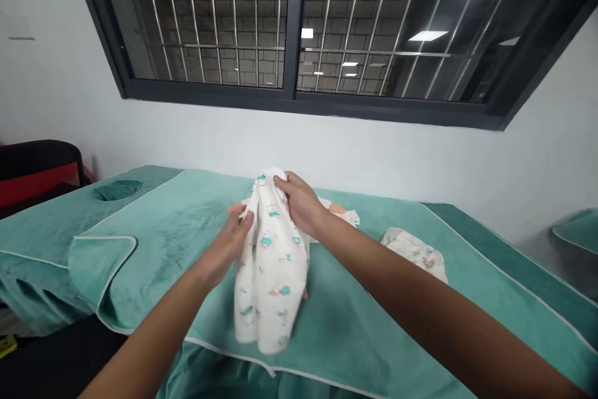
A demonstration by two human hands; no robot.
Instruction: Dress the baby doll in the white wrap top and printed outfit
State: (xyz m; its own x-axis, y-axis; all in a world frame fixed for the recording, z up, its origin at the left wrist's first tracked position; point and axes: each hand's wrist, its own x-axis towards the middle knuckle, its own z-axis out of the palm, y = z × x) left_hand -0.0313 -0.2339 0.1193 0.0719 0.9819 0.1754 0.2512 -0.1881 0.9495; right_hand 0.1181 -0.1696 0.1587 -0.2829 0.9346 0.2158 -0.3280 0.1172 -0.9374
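Note:
A pair of white baby pants (275,256) with a small teal and pink print hangs in front of me, its two legs pointing down toward the bed. My right hand (301,200) pinches the cloth near the top right. Lower on the left edge, my left hand (231,240) has its fingers closed on the same cloth. Behind the pants lies what looks like a baby doll, mostly hidden; a peach-coloured hand (336,208) and white sleeve show on the right, with another small hand tip on the left.
A teal blanket (177,281) with white piping covers the bed, which has a round hole (116,190) at the left. A bundled white printed cloth (413,253) lies right of the pants. A black and red chair (40,168) stands far left. The wall and barred window (289,25) rise behind.

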